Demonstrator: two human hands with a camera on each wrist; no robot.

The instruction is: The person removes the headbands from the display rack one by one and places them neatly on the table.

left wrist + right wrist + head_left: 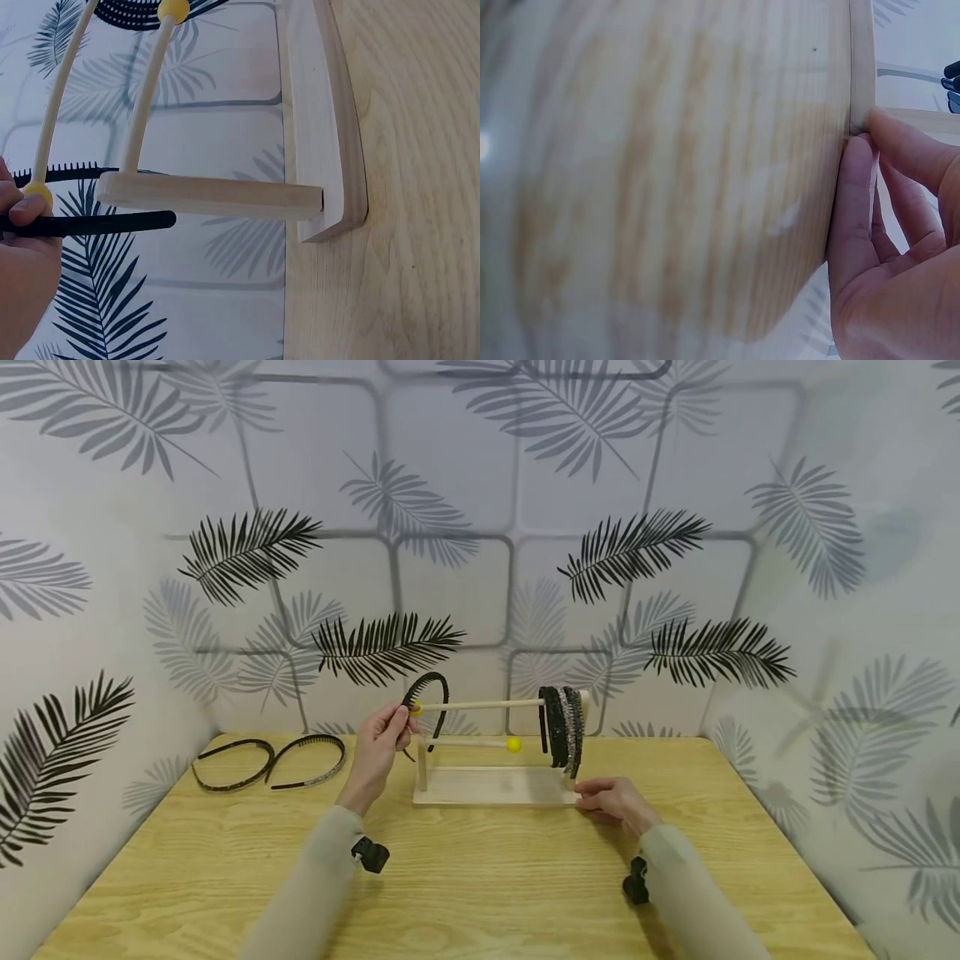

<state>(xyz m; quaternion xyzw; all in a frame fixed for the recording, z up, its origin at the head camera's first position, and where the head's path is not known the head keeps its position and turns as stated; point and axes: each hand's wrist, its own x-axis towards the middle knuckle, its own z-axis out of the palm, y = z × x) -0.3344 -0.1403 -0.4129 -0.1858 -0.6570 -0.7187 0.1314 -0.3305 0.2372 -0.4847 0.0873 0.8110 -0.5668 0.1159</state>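
Observation:
My left hand pinches a black toothed headband at the left tip of the wooden rack's upper rod. The band's loop stands around that tip, beside its yellow ball; in the left wrist view one black end sticks out past the fingers. The rack's base rests flat on the table. At its front right corner my right hand grips the base between thumb and fingers. Several headbands, black and glittery, hang together at the right end of the upper rod.
Two dark headbands lie on the table at the left, close together. A lower rod with a yellow ball at its right tip extends from the rack's left post. A leaf-patterned wall stands behind the wooden table.

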